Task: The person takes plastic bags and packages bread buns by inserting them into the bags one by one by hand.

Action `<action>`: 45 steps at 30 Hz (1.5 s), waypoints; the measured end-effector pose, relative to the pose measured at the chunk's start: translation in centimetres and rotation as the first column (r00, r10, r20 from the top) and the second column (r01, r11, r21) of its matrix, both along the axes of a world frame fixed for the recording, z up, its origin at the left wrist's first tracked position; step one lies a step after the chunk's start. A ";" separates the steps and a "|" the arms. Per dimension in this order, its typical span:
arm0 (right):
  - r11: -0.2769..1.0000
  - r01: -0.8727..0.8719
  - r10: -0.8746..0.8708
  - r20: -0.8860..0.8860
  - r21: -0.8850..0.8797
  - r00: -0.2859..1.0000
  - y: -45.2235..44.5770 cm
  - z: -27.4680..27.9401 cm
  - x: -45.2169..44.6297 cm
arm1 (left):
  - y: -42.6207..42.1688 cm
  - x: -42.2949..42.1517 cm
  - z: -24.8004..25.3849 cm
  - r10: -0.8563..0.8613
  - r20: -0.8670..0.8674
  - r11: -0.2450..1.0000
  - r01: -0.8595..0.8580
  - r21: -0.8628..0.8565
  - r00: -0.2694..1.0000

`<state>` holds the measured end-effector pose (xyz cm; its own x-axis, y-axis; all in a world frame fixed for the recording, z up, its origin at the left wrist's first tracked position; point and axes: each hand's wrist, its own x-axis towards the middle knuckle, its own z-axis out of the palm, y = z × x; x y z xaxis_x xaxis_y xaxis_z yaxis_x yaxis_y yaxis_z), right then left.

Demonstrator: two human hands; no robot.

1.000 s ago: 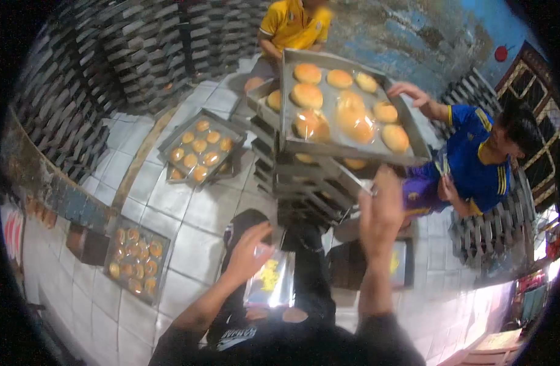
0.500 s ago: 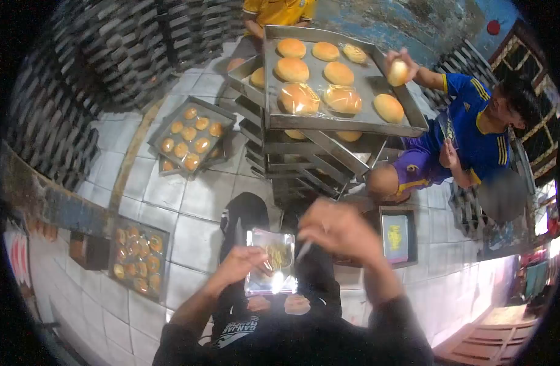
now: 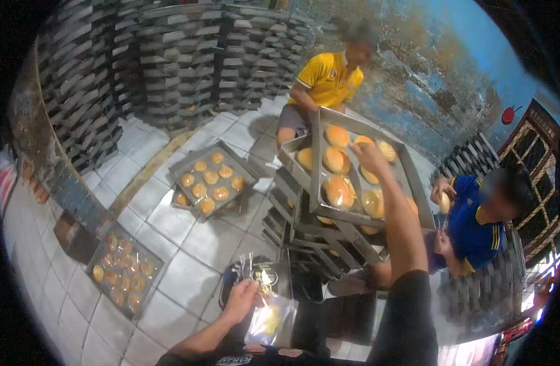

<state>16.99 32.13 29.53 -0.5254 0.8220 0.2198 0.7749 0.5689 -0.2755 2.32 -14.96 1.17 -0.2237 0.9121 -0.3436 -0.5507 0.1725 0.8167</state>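
Note:
Between its closed fingers my left hand [image 3: 242, 300] pinches a clear plastic bag [image 3: 263, 276] with printing on it, above my lap. Just below lies a stack of clear packaging [image 3: 271, 323] with a yellow print. My right hand [image 3: 369, 157] reaches over the top metal tray [image 3: 408, 165], its fingers at the round buns; whether it grips one is hard to make out. Some buns in this tray, such as the front one [image 3: 339, 191], look wrapped in shiny film. The tray rests on a pile of crisscrossed trays.
A person in yellow [image 3: 330, 79] sits behind the pile. At the right, a person in blue [image 3: 478, 213] holds a bun [image 3: 444, 202]. Trays of wrapped buns stand on the tiles at centre left [image 3: 214, 180] and lower left [image 3: 128, 273]. Tall tray stacks [image 3: 170, 67] line the wall.
My right hand has moved from my lap up to the tray. My left hand now holds up a bag. The person in blue has drawn a bun back from the tray. The view has tilted up.

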 end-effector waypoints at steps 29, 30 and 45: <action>0.882 -0.256 0.424 -0.427 0.396 0.799 -36.3 -15.7 3.9 | 7.6 2.3 10.5 0.056 0.475 0.998 -0.054 -0.019 0.878; 0.840 -0.279 0.467 -0.356 0.466 0.809 -36.9 -14.8 3.7 | 6.4 3.0 11.8 0.037 0.499 0.999 -0.044 0.003 0.866; 0.893 -0.405 0.449 -0.371 0.195 0.813 -36.4 -17.9 -0.9 | 7.5 2.0 8.2 0.260 0.406 0.943 -0.322 0.090 0.876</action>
